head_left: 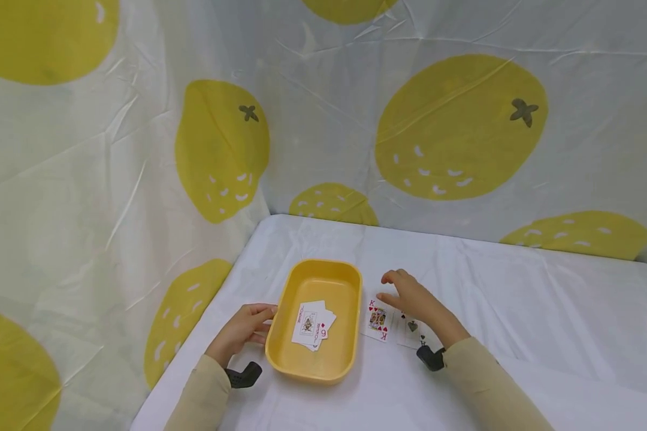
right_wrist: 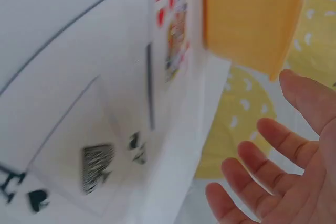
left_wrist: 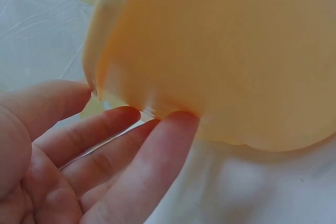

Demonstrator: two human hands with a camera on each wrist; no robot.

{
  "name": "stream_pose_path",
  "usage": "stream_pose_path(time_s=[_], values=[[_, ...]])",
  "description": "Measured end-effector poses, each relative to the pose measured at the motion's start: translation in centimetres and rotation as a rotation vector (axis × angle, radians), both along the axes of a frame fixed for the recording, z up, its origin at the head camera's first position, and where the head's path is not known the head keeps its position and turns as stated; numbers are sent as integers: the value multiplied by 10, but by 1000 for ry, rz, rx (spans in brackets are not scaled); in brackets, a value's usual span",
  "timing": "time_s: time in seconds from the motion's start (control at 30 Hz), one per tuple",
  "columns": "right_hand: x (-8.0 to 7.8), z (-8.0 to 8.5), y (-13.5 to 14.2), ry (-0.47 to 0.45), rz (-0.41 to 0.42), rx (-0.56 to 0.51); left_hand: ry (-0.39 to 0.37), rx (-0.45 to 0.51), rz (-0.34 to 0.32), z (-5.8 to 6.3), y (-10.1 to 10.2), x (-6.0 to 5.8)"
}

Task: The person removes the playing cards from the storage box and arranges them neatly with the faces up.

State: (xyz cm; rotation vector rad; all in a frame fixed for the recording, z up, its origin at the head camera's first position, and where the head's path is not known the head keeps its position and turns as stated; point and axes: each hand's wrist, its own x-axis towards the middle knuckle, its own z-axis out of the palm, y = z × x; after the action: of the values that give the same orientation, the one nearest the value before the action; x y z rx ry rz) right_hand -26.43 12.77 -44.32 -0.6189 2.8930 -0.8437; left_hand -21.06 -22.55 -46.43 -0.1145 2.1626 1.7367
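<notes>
A yellow tray stands on the white-covered table. My left hand is at its left side. In the left wrist view the thumb meets the rim and the other fingertips touch the outer wall. Several playing cards lie overlapped in the tray, a joker card on top and a red diamond card partly under it. To the tray's right, my right hand hovers, fingers apart and holding nothing. Under and beside it lie a king of hearts and a card with a large spade, partly covered by the hand and wrist.
White cloth covers the tabletop, with a few wrinkles to the right. Hanging curtains with a lemon print enclose the table at the back and left. Each wrist wears a black camera mount.
</notes>
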Motion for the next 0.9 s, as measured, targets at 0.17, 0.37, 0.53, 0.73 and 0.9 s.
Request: stream_pose_path(time_s=[0.17,0.37,0.53,0.73,0.9], values=[[-2,24,-33,87,98,-35,8,18,-3,0,0,-2],[-5,44,-76,129,169,-21,4,20,-11,0,1,-2],[-5,55,-112,120,254,-29,-2,25,-11,0,2,-1],[-8,54,-147,78,305,20,-2,33,-4,-1,3,-1],[-9,35,-166,-28,307,136,4,32,4,0,2,2]])
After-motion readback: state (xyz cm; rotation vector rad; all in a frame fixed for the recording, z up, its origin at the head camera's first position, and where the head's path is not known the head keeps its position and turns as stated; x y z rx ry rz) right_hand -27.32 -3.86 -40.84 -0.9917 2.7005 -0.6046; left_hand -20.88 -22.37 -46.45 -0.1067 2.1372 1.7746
